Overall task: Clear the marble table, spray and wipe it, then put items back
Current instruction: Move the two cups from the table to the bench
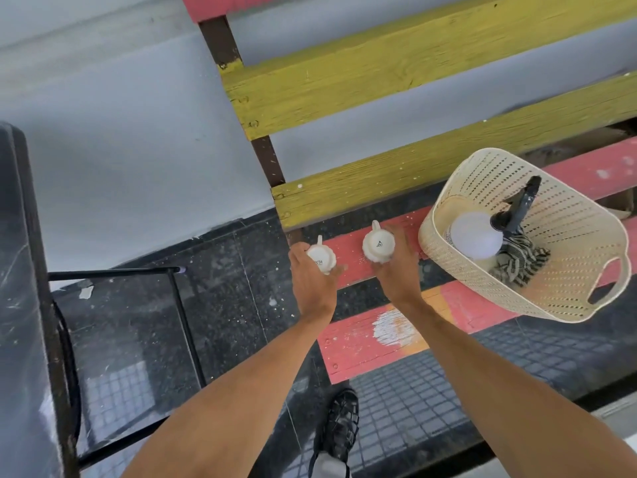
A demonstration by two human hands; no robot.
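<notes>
1. Since the task starts with clearing, the marble table [20,270], which I take to be the dark, scratched slab along the left edge of view, lies well apart from the hands, and the work goes on at the bench [355,346] instead.
2. The left hand [310,281] curls its fingers round the left cup [321,258] from the near side, at the left end of the bench over the far red slat. Whether the cup already rests on the wood I cannot tell.
3. The right cup [378,245] sits just beside it along the same slat, and the right hand [396,270] grips it the same way. Each cup shows a closed white face with a printed mark, handle pointing toward the bench's back, so both look upside down. This probably keeps them clean while they are parked.
4. The basket [551,305] stands on the bench seat farther right, near the right hand. It holds the spray bottle [477,236] and a striped cloth [520,257], which touch each other. Keeping them together leaves them ready for the spraying and wiping, which look not yet begun.
</notes>
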